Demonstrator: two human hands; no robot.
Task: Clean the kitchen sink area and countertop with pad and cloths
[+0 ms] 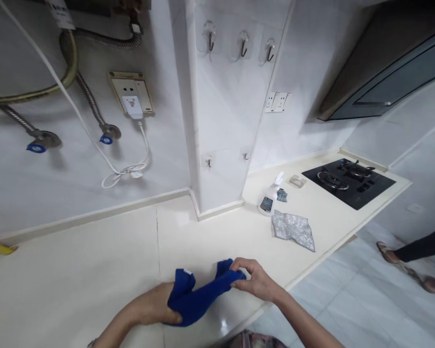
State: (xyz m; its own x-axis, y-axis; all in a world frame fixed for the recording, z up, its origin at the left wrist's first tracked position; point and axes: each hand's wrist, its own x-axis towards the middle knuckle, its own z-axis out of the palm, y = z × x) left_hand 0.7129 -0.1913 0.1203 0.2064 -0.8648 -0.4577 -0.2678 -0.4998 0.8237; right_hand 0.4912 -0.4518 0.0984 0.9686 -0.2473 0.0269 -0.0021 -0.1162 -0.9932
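Blue cloth [199, 297] bunched between both hands, left hand [155, 307] clutching one end, right hand [255, 280] pinching the other.

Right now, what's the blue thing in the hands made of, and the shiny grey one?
The blue cloth, gripped by the left hand and right hand, looks like soft, matte terry or microfibre: it bunches and folds limply. The grey cloth glints with a crinkled weave, perhaps metallic-thread scouring fabric.
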